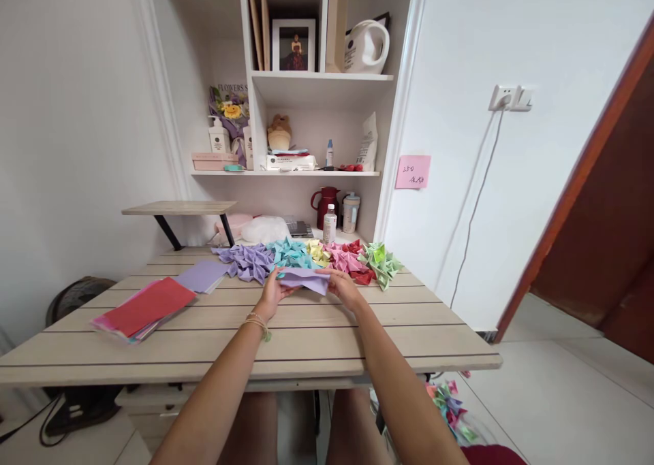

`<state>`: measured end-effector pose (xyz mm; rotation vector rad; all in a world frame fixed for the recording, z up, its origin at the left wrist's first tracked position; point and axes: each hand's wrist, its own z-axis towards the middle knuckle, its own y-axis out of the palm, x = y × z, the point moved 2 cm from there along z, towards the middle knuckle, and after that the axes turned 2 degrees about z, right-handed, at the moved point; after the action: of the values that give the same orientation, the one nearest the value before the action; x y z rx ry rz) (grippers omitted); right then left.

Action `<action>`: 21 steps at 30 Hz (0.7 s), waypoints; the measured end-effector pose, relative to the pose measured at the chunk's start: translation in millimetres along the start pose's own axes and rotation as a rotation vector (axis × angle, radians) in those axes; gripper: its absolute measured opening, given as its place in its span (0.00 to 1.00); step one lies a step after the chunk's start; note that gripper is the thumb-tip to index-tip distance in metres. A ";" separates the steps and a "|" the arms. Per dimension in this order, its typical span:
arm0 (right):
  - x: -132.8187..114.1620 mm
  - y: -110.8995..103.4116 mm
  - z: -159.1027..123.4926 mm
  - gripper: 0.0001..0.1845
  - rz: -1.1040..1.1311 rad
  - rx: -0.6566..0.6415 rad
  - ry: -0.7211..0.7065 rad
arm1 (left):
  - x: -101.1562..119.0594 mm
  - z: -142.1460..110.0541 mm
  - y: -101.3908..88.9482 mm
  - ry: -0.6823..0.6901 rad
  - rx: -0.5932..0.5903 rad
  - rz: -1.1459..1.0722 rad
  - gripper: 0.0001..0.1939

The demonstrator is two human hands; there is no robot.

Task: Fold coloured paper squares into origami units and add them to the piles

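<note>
A sheet of purple paper (306,279), creased and slightly bent, is held above the table between both hands. My left hand (276,291) pinches its left end, fingers partly underneath. At its right end, my right hand (341,286) grips the edge with closed fingers. Just behind lie piles of folded paper pieces: purple (249,261), blue (290,252), yellow (317,252), pink (343,257), red (364,276) and green (381,262). To the left rest a stack of coloured paper topped with red (158,306) and a smaller stack of purple sheets (201,276).
The slatted wooden table (306,349) backs onto white shelves (321,84). A clear bottle (330,225), a dark red jug (325,205) and a cup (351,213) stand at its rear. A small raised stand (178,208) is at back left. More folded pieces (449,407) lie below right.
</note>
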<state>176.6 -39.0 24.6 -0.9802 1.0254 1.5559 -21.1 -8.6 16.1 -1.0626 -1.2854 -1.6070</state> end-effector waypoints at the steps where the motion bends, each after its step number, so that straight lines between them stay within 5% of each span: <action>1: 0.3 2.2 0.1 0.20 -0.017 -0.011 -0.007 | 0.3 0.1 0.5 -0.003 0.002 -0.014 0.21; 6: 4.3 19.8 -0.9 0.23 -0.137 -0.103 -0.059 | -4.9 2.2 -2.9 0.027 0.082 -0.019 0.25; 10: 4.5 27.3 -2.4 0.21 -0.195 -0.175 -0.106 | -8.1 4.8 -7.8 0.049 0.114 0.029 0.18; 15: 7.0 30.1 -4.3 0.19 -0.258 -0.239 -0.125 | -5.5 2.2 -3.3 0.054 0.038 0.117 0.14; 21: 10.4 28.5 -0.4 0.12 -0.314 -0.120 -0.177 | -5.1 -3.9 4.1 0.033 -0.062 0.157 0.26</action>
<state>146.8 -40.6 18.7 -1.0112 0.6274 1.4232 -16.2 -12.8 12.0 -1.1416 -1.1090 -1.5478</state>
